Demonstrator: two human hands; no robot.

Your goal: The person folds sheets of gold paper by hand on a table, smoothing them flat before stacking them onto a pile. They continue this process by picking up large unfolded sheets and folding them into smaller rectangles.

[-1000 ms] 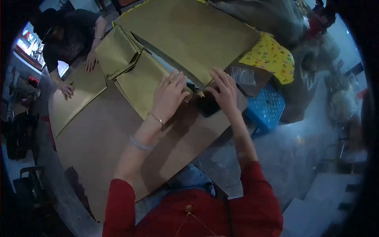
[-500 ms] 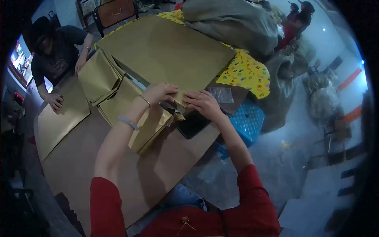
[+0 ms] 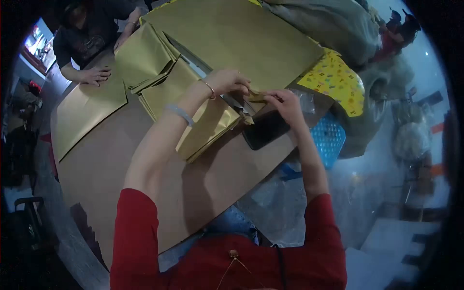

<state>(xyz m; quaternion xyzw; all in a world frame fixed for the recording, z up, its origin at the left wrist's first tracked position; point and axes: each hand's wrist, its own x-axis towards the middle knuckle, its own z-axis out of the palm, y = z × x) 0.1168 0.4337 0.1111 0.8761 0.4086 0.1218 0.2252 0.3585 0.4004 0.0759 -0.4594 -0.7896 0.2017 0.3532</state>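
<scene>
Head view: the left hand (image 3: 227,81) and the right hand (image 3: 285,101) meet over the far end of a folded gold paper piece (image 3: 208,128) lying on the worktop (image 3: 135,174). Both hands pinch a small flap of gold paper (image 3: 256,94) between fingertips, the left from the left side, the right from the right, so the flap sits directly between them and just beyond the folded piece's upper end. The folded piece runs with its long axis slanting from near-left to far-right, its far end under the hands; neither hand is clearly nearer, since both are touching the flap.

Just beside the right hand, on the near side, a dark phone (image 3: 265,130) lies flat at the worktop's edge. A large gold sheet (image 3: 241,38) spreads beyond the hands, and a stack of folded gold pieces (image 3: 145,58) lies to the left of it. Further left, another person's hand (image 3: 96,75) rests on a flat gold sheet (image 3: 87,111), well apart. A blue crate (image 3: 328,137) sits below the worktop's right edge, with yellow patterned cloth (image 3: 336,79) above it.
</scene>
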